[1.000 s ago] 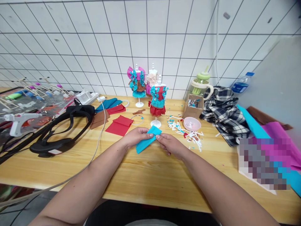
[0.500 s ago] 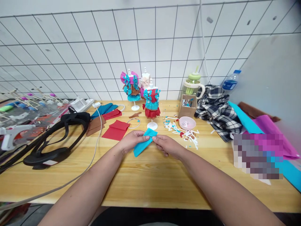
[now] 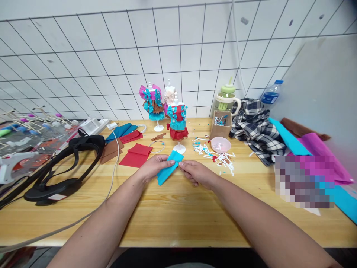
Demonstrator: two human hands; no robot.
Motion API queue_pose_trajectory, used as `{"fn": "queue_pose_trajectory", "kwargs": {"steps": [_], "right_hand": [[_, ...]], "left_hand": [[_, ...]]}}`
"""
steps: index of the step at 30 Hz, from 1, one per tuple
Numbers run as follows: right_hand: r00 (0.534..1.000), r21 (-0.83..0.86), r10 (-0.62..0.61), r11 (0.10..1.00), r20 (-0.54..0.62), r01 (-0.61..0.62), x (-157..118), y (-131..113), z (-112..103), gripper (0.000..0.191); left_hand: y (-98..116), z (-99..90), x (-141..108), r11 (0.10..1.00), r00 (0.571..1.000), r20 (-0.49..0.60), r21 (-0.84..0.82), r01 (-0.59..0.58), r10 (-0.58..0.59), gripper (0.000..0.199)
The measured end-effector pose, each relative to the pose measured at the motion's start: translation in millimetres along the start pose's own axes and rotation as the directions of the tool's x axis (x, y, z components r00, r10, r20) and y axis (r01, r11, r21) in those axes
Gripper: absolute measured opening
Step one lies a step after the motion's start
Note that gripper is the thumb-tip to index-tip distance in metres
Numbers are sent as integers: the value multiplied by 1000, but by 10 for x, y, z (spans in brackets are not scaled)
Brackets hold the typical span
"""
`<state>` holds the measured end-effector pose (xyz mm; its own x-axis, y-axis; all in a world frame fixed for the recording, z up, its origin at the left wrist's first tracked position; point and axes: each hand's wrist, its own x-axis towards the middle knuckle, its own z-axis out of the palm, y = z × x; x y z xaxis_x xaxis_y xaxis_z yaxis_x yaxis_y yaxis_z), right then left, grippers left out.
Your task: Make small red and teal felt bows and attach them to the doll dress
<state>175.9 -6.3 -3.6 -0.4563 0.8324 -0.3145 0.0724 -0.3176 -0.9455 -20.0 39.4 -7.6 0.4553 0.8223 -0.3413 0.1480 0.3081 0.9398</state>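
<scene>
From where I stand, the blue strip (image 3: 166, 173) is in both hands, slanting over the near middle of the table (image 3: 173, 219), just in front of the front form (image 3: 178, 123). The left hand (image 3: 156, 166) grips it, thumb laid on top and fingers tucked under. The right hand (image 3: 197, 173) pinches at its right edge with thumb and forefinger, the other fingers curled in; whether its lower end meets the wood I can't tell.

As for how far things are, the strip looks early on to me: it is mostly smooth, with a fold or crease near the upper end, and none of it is gathered or fixed to anything. The front form already wears a red top and skirt with blue ruffles, and the left form (image 3: 153, 106) behind is dressed too, in pink, blue and brown. The third form (image 3: 169, 97) is partly hidden, so I can't judge how complete it is.

Red sheets (image 3: 135, 155) and brown sheets (image 3: 111, 150) lie flat to the left, apart from the hands. On the right, white bits (image 3: 226, 162) are strewn beside the pink bowl (image 3: 214, 149), with the box (image 3: 220, 131) behind it.
</scene>
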Motion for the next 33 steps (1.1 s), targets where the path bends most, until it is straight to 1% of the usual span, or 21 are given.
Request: {"fn": "queue_pose_trajectory", "kwargs": {"steps": [8,16,20,23,26,29,31,33], "right_hand": [[999,6,-38,999,-3,38,12,38,-26,34],[999,13,-43,999,0,43,15,35,-48,30],[1000,-24,-3,1000,6,3,-5,13,-42,35],[1000,-70,-3,998,-21,2,-24,-7,-21,35],[999,-95,-3,996,-41,-1,-30,-14,4,33],[999,-88,20,996,-25,-22,-27,-14,16,33],[1000,-64,25,998,-19,-26,-29,-19,11,33],[999,-45,33,998,-20,-34,-35,-28,-4,34]], "left_hand": [[24,9,-18,1000,1000,11,-20,19,-19,40],[20,15,-17,1000,1000,14,-19,6,-5,39],[30,13,-16,1000,1000,20,-23,4,-4,41],[40,10,-16,1000,1000,29,-22,14,-13,39],[38,9,-16,999,998,59,-11,34,-34,39],[26,9,-11,999,996,88,-24,38,-35,39],[24,9,-7,999,996,82,-37,32,-29,39],[30,6,-6,999,999,47,-44,21,-19,38]]}}
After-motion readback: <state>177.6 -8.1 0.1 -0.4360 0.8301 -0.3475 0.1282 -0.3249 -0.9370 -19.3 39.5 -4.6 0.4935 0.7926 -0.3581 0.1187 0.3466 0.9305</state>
